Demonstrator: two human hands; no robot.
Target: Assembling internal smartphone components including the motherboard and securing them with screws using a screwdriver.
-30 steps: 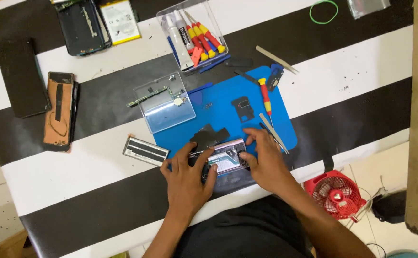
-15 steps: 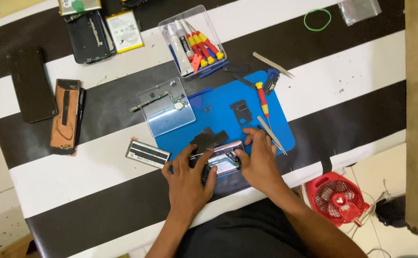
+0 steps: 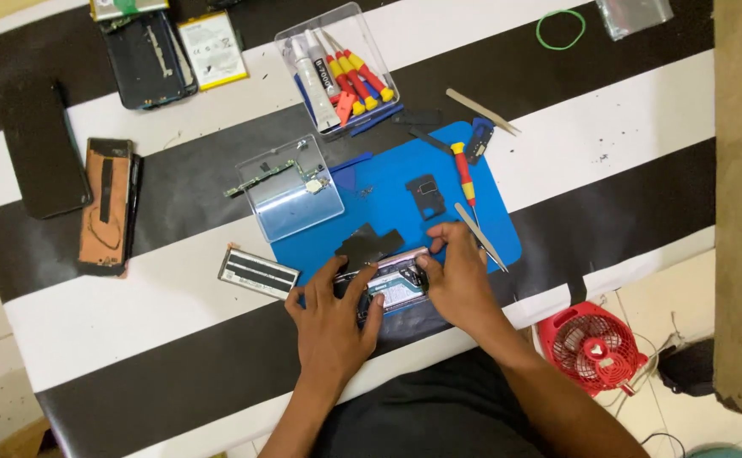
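Observation:
An opened phone (image 3: 395, 285) with its insides showing lies at the near edge of a blue work mat (image 3: 396, 182). My left hand (image 3: 333, 318) grips its left end, thumb and fingers wrapped around it. At the phone's right end my right hand (image 3: 460, 276) pinches the top edge with its fingertips. A black cover piece (image 3: 369, 243) lies just behind the phone. A red-handled screwdriver (image 3: 463, 174) and metal tweezers (image 3: 481, 239) rest on the mat beside my right hand.
A clear tray (image 3: 290, 203) holds a circuit board. Behind it stands a clear box of screwdrivers and glue (image 3: 337, 64). Phone parts (image 3: 104, 203), a battery (image 3: 212, 49) and a dark phone (image 3: 40, 148) lie at the left. A red fan (image 3: 593, 348) sits on the floor.
My hands keep their hold on the phone and barely shift. The view has moved slightly, so everything sits a little lower and to the right.

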